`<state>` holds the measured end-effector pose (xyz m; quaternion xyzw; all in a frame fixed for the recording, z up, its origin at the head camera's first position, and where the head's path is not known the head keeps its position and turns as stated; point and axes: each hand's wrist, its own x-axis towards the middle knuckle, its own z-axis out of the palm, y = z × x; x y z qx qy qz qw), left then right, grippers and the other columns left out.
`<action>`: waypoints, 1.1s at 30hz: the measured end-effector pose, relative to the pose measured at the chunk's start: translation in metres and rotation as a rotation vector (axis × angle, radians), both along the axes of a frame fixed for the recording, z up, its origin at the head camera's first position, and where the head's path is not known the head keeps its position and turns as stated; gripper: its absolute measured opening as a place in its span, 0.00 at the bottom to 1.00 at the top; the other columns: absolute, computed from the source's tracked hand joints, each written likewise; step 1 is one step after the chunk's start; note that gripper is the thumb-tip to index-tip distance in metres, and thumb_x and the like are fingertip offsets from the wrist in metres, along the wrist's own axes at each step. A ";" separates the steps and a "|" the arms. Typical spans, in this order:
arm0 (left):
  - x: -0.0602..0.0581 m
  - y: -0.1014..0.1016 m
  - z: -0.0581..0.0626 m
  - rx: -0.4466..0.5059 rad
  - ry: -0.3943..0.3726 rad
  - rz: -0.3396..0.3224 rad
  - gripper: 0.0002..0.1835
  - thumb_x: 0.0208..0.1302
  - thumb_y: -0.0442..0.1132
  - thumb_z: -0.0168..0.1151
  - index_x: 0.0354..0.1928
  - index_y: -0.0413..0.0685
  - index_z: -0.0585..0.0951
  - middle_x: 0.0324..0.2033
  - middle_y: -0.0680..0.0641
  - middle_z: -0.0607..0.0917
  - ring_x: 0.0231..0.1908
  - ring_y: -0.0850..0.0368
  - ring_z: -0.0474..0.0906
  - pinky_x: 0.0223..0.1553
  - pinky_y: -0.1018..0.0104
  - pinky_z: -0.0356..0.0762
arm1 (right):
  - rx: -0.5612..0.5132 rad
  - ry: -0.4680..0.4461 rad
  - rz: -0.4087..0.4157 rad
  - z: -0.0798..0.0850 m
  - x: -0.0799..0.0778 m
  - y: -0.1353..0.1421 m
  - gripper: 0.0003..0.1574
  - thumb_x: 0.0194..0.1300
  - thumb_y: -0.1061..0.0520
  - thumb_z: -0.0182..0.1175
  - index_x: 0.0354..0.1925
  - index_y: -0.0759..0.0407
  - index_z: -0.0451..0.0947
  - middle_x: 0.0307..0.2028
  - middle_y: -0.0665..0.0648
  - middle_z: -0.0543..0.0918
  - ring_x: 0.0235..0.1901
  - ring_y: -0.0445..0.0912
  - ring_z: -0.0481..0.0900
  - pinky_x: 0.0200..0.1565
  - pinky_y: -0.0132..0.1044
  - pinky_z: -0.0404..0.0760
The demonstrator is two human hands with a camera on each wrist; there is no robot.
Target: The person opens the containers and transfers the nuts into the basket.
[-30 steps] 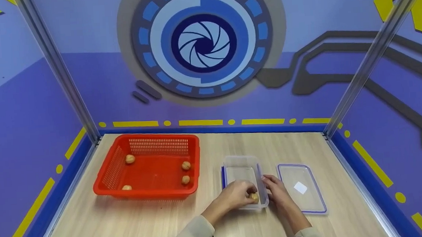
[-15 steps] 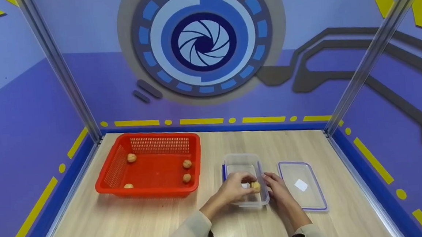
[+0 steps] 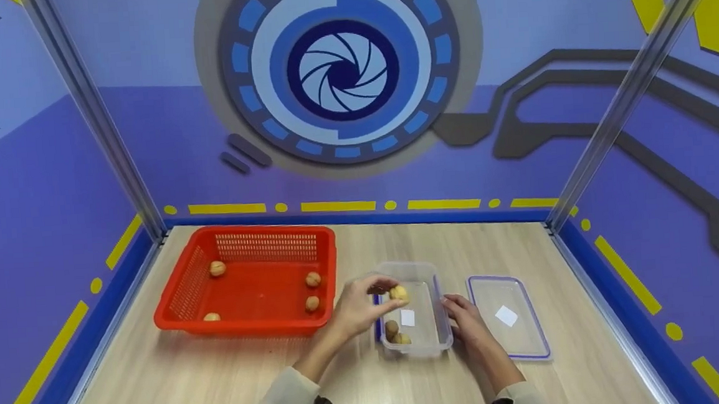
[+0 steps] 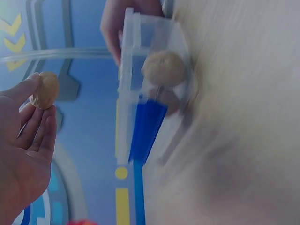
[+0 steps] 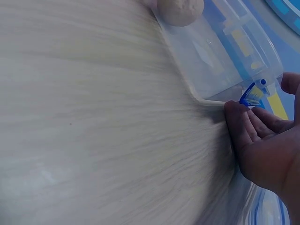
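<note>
The left hand pinches a walnut between the thumb and the fingertips. It holds this walnut above the left part of the clear box; in the left wrist view one sees that the walnut is apart from the rim.

The right hand is with the fingers only a little bent and touches the right wall of the box with the fingertips, just beside a blue latch. Its thumb is on the other side of this latch, near the rim, but whether it touches I cannot tell.

Inside the box, in the near left corner, a darker walnut lies beside a lighter walnut. A white label shows at the bottom.

The box stands upright and without cover on the bench. Its lid, with a blue edge, lies flat to the right, near the right hand. To the left stands the red basket with four walnuts: two along the right side, one at the far left, one partly hidden behind the near wall.
</note>
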<state>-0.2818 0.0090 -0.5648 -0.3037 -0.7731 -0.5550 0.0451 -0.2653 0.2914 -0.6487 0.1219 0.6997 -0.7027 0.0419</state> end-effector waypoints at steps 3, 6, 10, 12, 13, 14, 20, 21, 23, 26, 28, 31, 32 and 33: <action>-0.005 -0.022 0.004 0.003 0.024 0.054 0.20 0.64 0.48 0.78 0.54 0.47 0.87 0.47 0.55 0.89 0.47 0.60 0.86 0.54 0.60 0.85 | -0.005 -0.002 -0.002 -0.001 0.000 0.000 0.30 0.80 0.47 0.59 0.66 0.69 0.72 0.65 0.67 0.77 0.66 0.60 0.75 0.61 0.52 0.79; -0.012 -0.043 0.007 0.012 0.044 0.115 0.21 0.63 0.47 0.79 0.54 0.46 0.88 0.47 0.54 0.90 0.48 0.58 0.86 0.55 0.59 0.85 | -0.009 0.004 -0.002 0.000 0.000 0.000 0.31 0.80 0.47 0.59 0.66 0.70 0.72 0.65 0.68 0.77 0.66 0.60 0.75 0.61 0.51 0.79; -0.021 -0.069 0.009 0.032 0.054 0.195 0.21 0.61 0.47 0.80 0.53 0.47 0.88 0.47 0.54 0.90 0.47 0.56 0.87 0.55 0.55 0.86 | -0.014 0.016 0.009 0.000 0.000 0.000 0.33 0.80 0.46 0.59 0.67 0.71 0.70 0.65 0.70 0.77 0.65 0.60 0.76 0.58 0.50 0.82; -0.027 -0.081 0.009 0.048 0.052 0.229 0.20 0.61 0.46 0.81 0.52 0.48 0.88 0.46 0.54 0.90 0.47 0.55 0.87 0.54 0.52 0.86 | -0.019 0.013 0.008 0.000 0.000 0.000 0.33 0.80 0.47 0.59 0.68 0.71 0.70 0.65 0.70 0.77 0.64 0.60 0.77 0.57 0.48 0.83; -0.029 -0.086 0.009 0.055 0.048 0.245 0.20 0.60 0.46 0.81 0.52 0.49 0.88 0.46 0.53 0.90 0.47 0.54 0.87 0.54 0.51 0.86 | -0.016 0.016 0.007 0.000 0.000 0.000 0.33 0.80 0.47 0.59 0.68 0.71 0.70 0.65 0.70 0.77 0.64 0.60 0.77 0.57 0.48 0.83; -0.032 -0.091 0.009 0.060 0.039 0.259 0.20 0.60 0.45 0.81 0.52 0.49 0.88 0.46 0.53 0.90 0.47 0.54 0.87 0.55 0.50 0.86 | -0.013 0.019 0.004 -0.001 0.000 0.000 0.33 0.80 0.47 0.59 0.68 0.71 0.70 0.65 0.70 0.77 0.65 0.60 0.77 0.57 0.48 0.83; -0.043 -0.118 -0.001 0.067 -0.002 0.335 0.20 0.60 0.41 0.81 0.53 0.47 0.87 0.47 0.52 0.90 0.49 0.54 0.87 0.57 0.49 0.84 | -0.015 0.019 -0.005 -0.001 0.002 -0.001 0.32 0.80 0.47 0.59 0.67 0.71 0.71 0.64 0.69 0.77 0.64 0.60 0.76 0.57 0.47 0.82; -0.044 -0.122 -0.003 0.062 -0.007 0.348 0.20 0.60 0.41 0.81 0.53 0.47 0.87 0.47 0.51 0.90 0.49 0.53 0.87 0.57 0.49 0.84 | -0.022 0.016 -0.008 -0.001 0.002 -0.001 0.32 0.80 0.47 0.59 0.67 0.71 0.71 0.64 0.69 0.77 0.64 0.60 0.76 0.57 0.47 0.82; -0.047 -0.127 -0.007 0.052 -0.019 0.369 0.21 0.60 0.40 0.81 0.53 0.45 0.87 0.48 0.50 0.90 0.50 0.52 0.87 0.58 0.49 0.84 | -0.026 0.015 -0.010 -0.001 0.002 -0.001 0.32 0.80 0.48 0.58 0.67 0.71 0.71 0.64 0.69 0.77 0.64 0.60 0.76 0.58 0.47 0.82; -0.052 -0.133 -0.009 0.042 -0.058 0.399 0.21 0.59 0.40 0.81 0.53 0.44 0.87 0.48 0.49 0.90 0.51 0.51 0.87 0.59 0.52 0.83 | -0.026 0.018 -0.012 -0.001 0.001 0.000 0.31 0.81 0.48 0.58 0.67 0.71 0.71 0.65 0.69 0.77 0.65 0.60 0.75 0.58 0.48 0.81; -0.056 -0.135 -0.011 0.040 -0.094 0.420 0.20 0.59 0.39 0.82 0.53 0.44 0.87 0.47 0.48 0.90 0.51 0.51 0.87 0.59 0.53 0.84 | -0.021 0.015 -0.014 0.000 0.000 0.000 0.31 0.80 0.48 0.58 0.67 0.70 0.71 0.65 0.69 0.77 0.65 0.60 0.75 0.58 0.48 0.81; -0.061 -0.137 -0.013 0.026 -0.145 0.447 0.19 0.59 0.38 0.81 0.51 0.44 0.87 0.47 0.47 0.90 0.51 0.51 0.86 0.58 0.55 0.84 | -0.015 0.012 -0.014 0.000 0.000 -0.001 0.31 0.80 0.48 0.59 0.67 0.70 0.71 0.65 0.69 0.77 0.64 0.60 0.75 0.58 0.48 0.82; -0.063 -0.137 -0.014 0.018 -0.154 0.456 0.19 0.59 0.37 0.81 0.51 0.44 0.87 0.47 0.47 0.90 0.51 0.50 0.86 0.58 0.55 0.84 | -0.014 0.010 -0.013 0.000 0.000 -0.001 0.31 0.80 0.48 0.59 0.66 0.70 0.71 0.64 0.69 0.77 0.64 0.60 0.76 0.57 0.48 0.82; -0.064 -0.138 -0.015 0.010 -0.166 0.462 0.18 0.59 0.36 0.81 0.51 0.44 0.87 0.46 0.47 0.90 0.51 0.50 0.86 0.58 0.54 0.84 | -0.012 0.010 -0.013 0.000 0.000 -0.001 0.30 0.80 0.48 0.59 0.66 0.70 0.71 0.64 0.69 0.77 0.64 0.60 0.76 0.57 0.49 0.82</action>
